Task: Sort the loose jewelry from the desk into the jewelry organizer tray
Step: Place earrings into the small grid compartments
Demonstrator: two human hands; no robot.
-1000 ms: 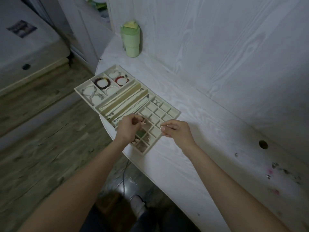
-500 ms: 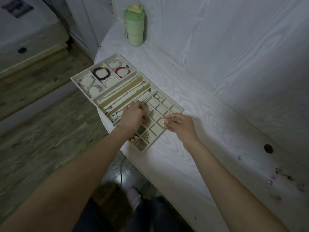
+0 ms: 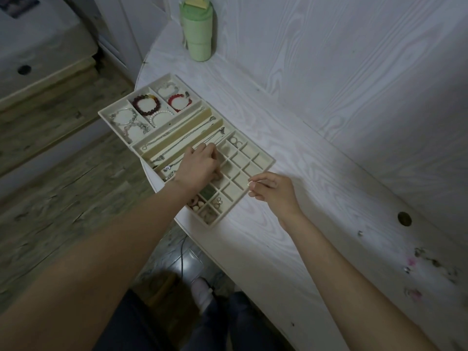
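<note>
The left hand (image 3: pixel 200 168) lies over the middle of the jewelry organizer tray (image 3: pixel 266 165), fingers curled down into the small square compartments; it covers whatever is beneath, so I cannot tell whether it grips anything. The right hand (image 3: pixel 272 190) hovers just beside the tray's near right edge, thumb and forefinger pinched together; anything between them is too small to make out. Some near compartments hold small pale pieces that are hard to identify. Farther along, necklace chains (image 3: pixel 177 138) lie in the long slots, and a dark beaded bracelet (image 3: pixel 147 105) and a red bracelet (image 3: pixel 179 102) sit in the far sections. Loose jewelry (image 3: pixel 430 262) lies scattered well apart at the right end of the white wood-grain desk (image 3: pixel 316 198), blurred and partly cut off. A green tumbler (image 3: pixel 198 29) stands at the far end against the wall, its top cropped. Grey wood flooring (image 3: pixel 63 186) runs to the left.
</note>
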